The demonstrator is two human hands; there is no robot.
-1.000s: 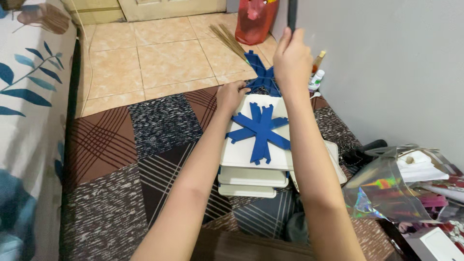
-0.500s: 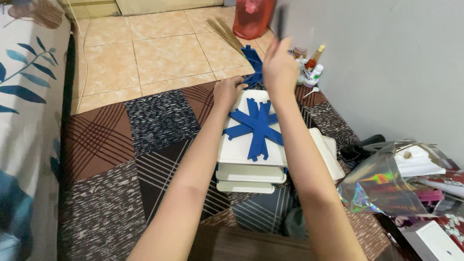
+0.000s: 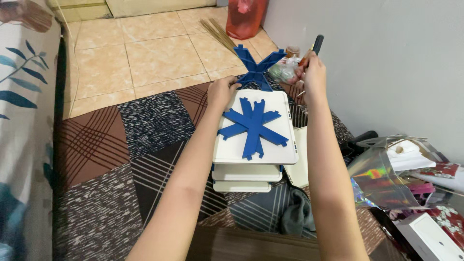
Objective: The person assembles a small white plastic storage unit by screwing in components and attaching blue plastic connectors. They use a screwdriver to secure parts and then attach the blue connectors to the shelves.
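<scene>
A stack of white square plastic panels [image 3: 270, 150] lies on a patterned rug, with a blue star-shaped connector [image 3: 253, 126] on top. My left hand [image 3: 223, 92] grips the far left corner of the top panel. My right hand [image 3: 313, 75] is raised beyond the stack's far right corner, shut on a black-handled tool [image 3: 316, 43] that sticks up from the fist. Another blue cross-shaped connector [image 3: 257, 66] stands on the rug just past the stack, between my hands.
A grey wall [image 3: 386, 63] runs along the right. Shiny wrapping film [image 3: 374, 174], boxes and clutter lie at the right. A red bag [image 3: 246, 17] and a bundle of sticks [image 3: 220, 31] sit on the tiled floor ahead. A floral cushion [image 3: 24, 96] borders the left.
My right hand with the tool has dropped from high above the stack to just beyond its far right corner. The left hand stays on the panel's corner.
</scene>
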